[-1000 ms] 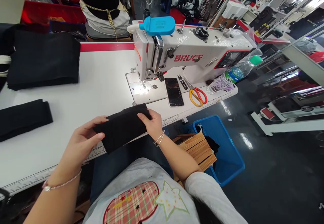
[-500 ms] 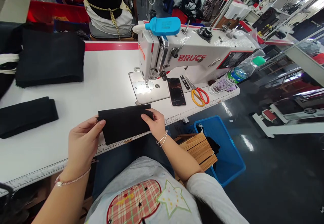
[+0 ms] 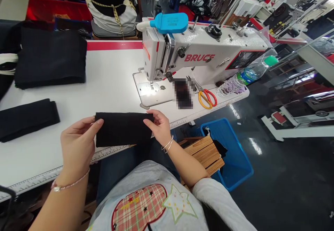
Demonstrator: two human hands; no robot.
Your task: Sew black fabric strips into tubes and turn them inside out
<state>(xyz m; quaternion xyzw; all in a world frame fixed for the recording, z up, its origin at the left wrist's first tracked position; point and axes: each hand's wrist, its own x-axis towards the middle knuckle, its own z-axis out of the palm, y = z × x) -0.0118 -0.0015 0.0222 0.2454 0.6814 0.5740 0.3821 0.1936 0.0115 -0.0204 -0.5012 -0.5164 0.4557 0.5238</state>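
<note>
A black rectangular fabric piece (image 3: 122, 130) is stretched between my two hands over the table's front edge. My left hand (image 3: 80, 137) pinches its upper left corner between thumb and fingers. At the opposite end, my right hand (image 3: 159, 124) grips the upper right corner, thumb on top. The cloth's upper edge runs nearly level. Beyond it stands a white sewing machine (image 3: 198, 55), its metal needle plate (image 3: 153, 90) just past the fabric. To the left lie a narrow folded black cloth (image 3: 28, 119) and a thicker stack of black fabric (image 3: 52, 58).
Scissors with yellow and red handles (image 3: 207, 98) lie right of the needle plate, near a blurred dark object (image 3: 184, 93). A plastic bottle (image 3: 247, 76) rests behind them. Below are a wooden stool (image 3: 205, 154) and a blue bin (image 3: 236, 158). Another person (image 3: 111, 11) sits beyond the table.
My left hand has moved slightly left and the fabric has shifted left with it. Its upper edge, tilted before, is now almost level. My right hand still holds the other end.
</note>
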